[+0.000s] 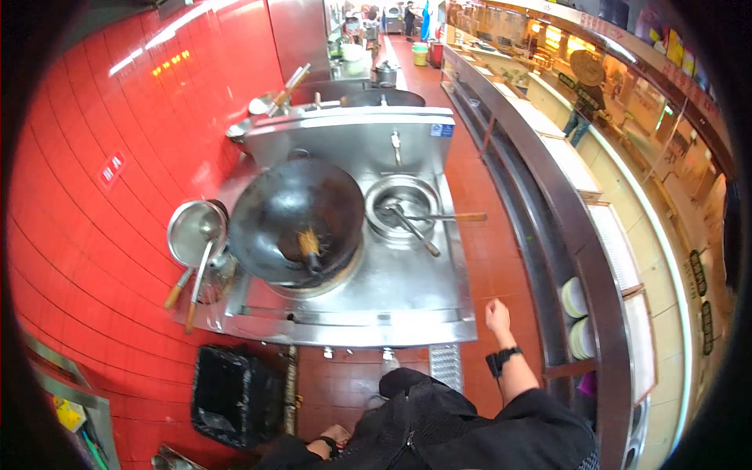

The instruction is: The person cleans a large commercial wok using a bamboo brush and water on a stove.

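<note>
My right hand (497, 315) is curled closed in the air, right of the stove's front corner. Nothing shows in it, and a black watch is on that wrist. Low beside my body is my left hand (337, 433), also with a dark band; its fingers are too indistinct to read. In front of me stands a steel stove (407, 290). A large black wok (270, 204) rests tilted on its burner, with a bristle brush (310, 247) lying inside. To the wok's right, wooden-handled ladles (415, 231) lean in a round steel pot (376, 188).
Left of the wok are a steel bowl (184, 235) and a long-handled ladle (200, 282). A black bin (227, 395) stands on the floor at front left. A dark shelf counter (576, 235) with stacked plates (578, 337) runs along the right. People are farther off.
</note>
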Action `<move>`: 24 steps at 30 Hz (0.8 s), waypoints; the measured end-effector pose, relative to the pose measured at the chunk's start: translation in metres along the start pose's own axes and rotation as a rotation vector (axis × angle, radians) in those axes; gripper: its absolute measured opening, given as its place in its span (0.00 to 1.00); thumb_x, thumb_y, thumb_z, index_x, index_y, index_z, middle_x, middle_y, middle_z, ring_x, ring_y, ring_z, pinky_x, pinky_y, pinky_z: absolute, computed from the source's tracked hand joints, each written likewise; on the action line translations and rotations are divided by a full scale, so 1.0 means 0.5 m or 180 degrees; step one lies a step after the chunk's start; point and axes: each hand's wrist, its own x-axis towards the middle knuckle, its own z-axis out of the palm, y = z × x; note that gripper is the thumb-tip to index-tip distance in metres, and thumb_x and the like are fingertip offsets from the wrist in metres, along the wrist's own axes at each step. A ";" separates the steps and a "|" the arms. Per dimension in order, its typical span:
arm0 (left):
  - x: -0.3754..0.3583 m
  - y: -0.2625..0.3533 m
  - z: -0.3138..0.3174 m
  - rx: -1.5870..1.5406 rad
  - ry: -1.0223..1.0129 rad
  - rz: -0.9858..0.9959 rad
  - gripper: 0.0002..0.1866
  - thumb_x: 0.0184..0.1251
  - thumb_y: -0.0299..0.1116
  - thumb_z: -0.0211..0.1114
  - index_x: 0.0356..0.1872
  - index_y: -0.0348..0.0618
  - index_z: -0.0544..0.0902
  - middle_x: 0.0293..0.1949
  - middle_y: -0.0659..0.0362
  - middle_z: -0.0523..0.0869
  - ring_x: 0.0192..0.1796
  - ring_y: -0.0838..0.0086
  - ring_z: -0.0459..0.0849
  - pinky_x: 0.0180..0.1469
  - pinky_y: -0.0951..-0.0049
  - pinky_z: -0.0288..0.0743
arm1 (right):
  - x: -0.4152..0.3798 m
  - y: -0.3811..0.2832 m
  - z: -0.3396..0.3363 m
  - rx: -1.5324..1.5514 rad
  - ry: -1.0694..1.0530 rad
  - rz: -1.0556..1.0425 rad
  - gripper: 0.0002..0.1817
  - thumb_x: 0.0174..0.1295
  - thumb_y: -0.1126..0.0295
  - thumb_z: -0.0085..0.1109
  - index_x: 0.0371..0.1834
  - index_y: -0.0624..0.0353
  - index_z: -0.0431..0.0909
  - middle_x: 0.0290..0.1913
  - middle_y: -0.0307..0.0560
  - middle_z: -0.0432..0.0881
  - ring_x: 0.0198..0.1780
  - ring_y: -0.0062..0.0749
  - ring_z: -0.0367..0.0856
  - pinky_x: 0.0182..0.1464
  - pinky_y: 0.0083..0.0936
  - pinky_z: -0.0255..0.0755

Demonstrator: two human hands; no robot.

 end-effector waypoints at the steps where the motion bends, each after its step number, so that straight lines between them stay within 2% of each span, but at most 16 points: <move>1: 0.034 0.009 0.015 0.0167 0.0003 0.0229 0.24 0.58 0.51 0.65 0.40 0.38 0.86 0.39 0.45 0.87 0.34 0.54 0.84 0.39 0.58 0.75 | -0.057 0.111 -0.008 0.0237 0.0027 0.0305 0.09 0.62 0.64 0.53 0.33 0.58 0.75 0.34 0.58 0.82 0.40 0.57 0.80 0.42 0.46 0.73; 2: 0.092 0.005 0.038 0.0329 0.0033 0.0437 0.24 0.58 0.51 0.65 0.38 0.37 0.86 0.37 0.44 0.87 0.33 0.54 0.84 0.37 0.58 0.75 | -0.120 0.210 -0.009 0.0074 0.0263 0.0085 0.08 0.63 0.65 0.53 0.33 0.57 0.74 0.30 0.55 0.83 0.32 0.51 0.82 0.33 0.44 0.75; 3: 0.178 0.017 0.042 -0.0018 -0.0243 0.0016 0.23 0.58 0.52 0.66 0.36 0.38 0.86 0.34 0.46 0.87 0.32 0.54 0.83 0.35 0.57 0.75 | -0.178 0.391 0.028 0.1181 -0.0732 0.0890 0.07 0.64 0.66 0.53 0.31 0.56 0.73 0.22 0.49 0.80 0.23 0.41 0.80 0.24 0.38 0.74; 4: 0.224 0.036 0.042 -0.0359 -0.0496 -0.0418 0.22 0.57 0.52 0.67 0.34 0.39 0.86 0.31 0.47 0.87 0.31 0.54 0.83 0.33 0.56 0.75 | -0.251 0.366 -0.043 0.2103 -0.1455 0.2395 0.07 0.63 0.69 0.51 0.27 0.56 0.72 0.18 0.43 0.76 0.16 0.33 0.74 0.16 0.32 0.69; 5: 0.195 0.111 0.027 0.0123 -0.0080 0.0038 0.18 0.58 0.46 0.65 0.27 0.39 0.85 0.23 0.52 0.83 0.23 0.62 0.80 0.27 0.60 0.74 | -0.327 0.391 -0.061 0.2439 -0.1259 0.3181 0.08 0.63 0.71 0.49 0.25 0.56 0.71 0.16 0.44 0.73 0.16 0.33 0.72 0.15 0.30 0.67; 6: 0.089 0.246 -0.004 0.0663 0.0405 0.0420 0.17 0.60 0.41 0.63 0.19 0.39 0.84 0.14 0.58 0.80 0.15 0.69 0.77 0.21 0.63 0.73 | -0.411 0.490 -0.058 0.2391 -0.1562 0.3649 0.07 0.62 0.71 0.48 0.29 0.57 0.75 0.18 0.48 0.75 0.16 0.34 0.72 0.15 0.30 0.65; 7: 0.108 0.296 -0.005 0.0455 0.0379 0.0739 0.16 0.58 0.42 0.64 0.21 0.40 0.85 0.14 0.58 0.80 0.15 0.71 0.77 0.21 0.65 0.74 | -0.484 0.563 -0.060 0.1900 -0.1750 0.3459 0.08 0.63 0.70 0.48 0.36 0.58 0.77 0.24 0.51 0.79 0.19 0.35 0.76 0.17 0.32 0.66; 8: 0.131 0.340 0.004 0.0241 0.0353 0.1048 0.15 0.57 0.43 0.66 0.22 0.40 0.86 0.14 0.59 0.80 0.15 0.72 0.77 0.22 0.67 0.75 | -0.530 0.733 -0.010 0.0606 -0.2695 0.3569 0.11 0.61 0.71 0.49 0.23 0.60 0.75 0.22 0.50 0.76 0.22 0.41 0.73 0.21 0.40 0.64; 9: 0.094 0.415 0.006 0.0392 0.0371 0.1180 0.16 0.56 0.45 0.67 0.23 0.40 0.86 0.15 0.59 0.80 0.15 0.73 0.77 0.22 0.68 0.75 | -0.574 0.740 -0.027 0.1094 -0.2620 0.4072 0.13 0.68 0.61 0.50 0.41 0.60 0.77 0.33 0.50 0.83 0.28 0.34 0.82 0.20 0.33 0.69; 10: 0.053 0.494 -0.004 0.0571 0.0404 0.1310 0.17 0.56 0.46 0.68 0.23 0.41 0.87 0.15 0.59 0.80 0.16 0.74 0.77 0.22 0.70 0.74 | -0.580 0.735 -0.060 0.1130 -0.2677 0.4052 0.13 0.68 0.61 0.50 0.41 0.60 0.77 0.33 0.50 0.83 0.28 0.34 0.82 0.20 0.33 0.69; 12: 0.053 0.592 0.015 0.0714 0.0397 0.1205 0.18 0.56 0.47 0.68 0.26 0.40 0.87 0.16 0.58 0.80 0.16 0.74 0.78 0.22 0.72 0.76 | -0.551 0.753 -0.137 0.1464 -0.2528 0.4125 0.14 0.66 0.59 0.56 0.25 0.54 0.76 0.21 0.38 0.78 0.16 0.28 0.72 0.17 0.29 0.63; 14: 0.099 0.689 0.052 0.0849 0.0182 0.1011 0.17 0.58 0.45 0.66 0.29 0.39 0.87 0.19 0.55 0.82 0.19 0.70 0.81 0.24 0.69 0.79 | -0.488 0.766 -0.185 0.1923 -0.1392 0.4372 0.18 0.64 0.56 0.58 0.19 0.52 0.73 0.14 0.34 0.70 0.12 0.24 0.63 0.15 0.24 0.58; 16: 0.148 0.776 0.093 0.0739 -0.0059 0.0891 0.14 0.61 0.42 0.61 0.32 0.41 0.87 0.21 0.53 0.84 0.21 0.67 0.84 0.26 0.65 0.81 | -0.423 0.757 -0.255 0.2025 -0.1024 0.4009 0.17 0.62 0.57 0.59 0.19 0.50 0.71 0.13 0.32 0.65 0.12 0.21 0.61 0.15 0.20 0.55; 18: 0.289 0.848 0.147 0.1286 0.0012 0.1719 0.13 0.60 0.40 0.58 0.35 0.45 0.87 0.24 0.53 0.86 0.24 0.66 0.86 0.31 0.64 0.81 | -0.359 0.848 -0.285 0.2589 -0.0494 0.4082 0.16 0.62 0.60 0.59 0.18 0.50 0.70 0.12 0.33 0.62 0.11 0.21 0.60 0.13 0.20 0.53; 20: 0.183 1.031 0.171 0.1685 0.0839 0.2313 0.11 0.57 0.37 0.59 0.36 0.46 0.86 0.26 0.54 0.87 0.26 0.67 0.86 0.35 0.65 0.81 | -0.318 0.858 -0.327 0.2502 -0.0634 0.3796 0.16 0.62 0.60 0.58 0.18 0.50 0.70 0.12 0.33 0.63 0.11 0.22 0.60 0.13 0.22 0.53; 24: 0.136 1.267 0.147 0.0817 0.1572 0.3260 0.07 0.52 0.32 0.68 0.33 0.45 0.84 0.27 0.56 0.87 0.28 0.69 0.87 0.34 0.69 0.80 | -0.229 0.908 -0.341 0.1398 -0.1276 0.2776 0.16 0.62 0.59 0.60 0.21 0.56 0.75 0.15 0.39 0.71 0.12 0.26 0.69 0.13 0.28 0.61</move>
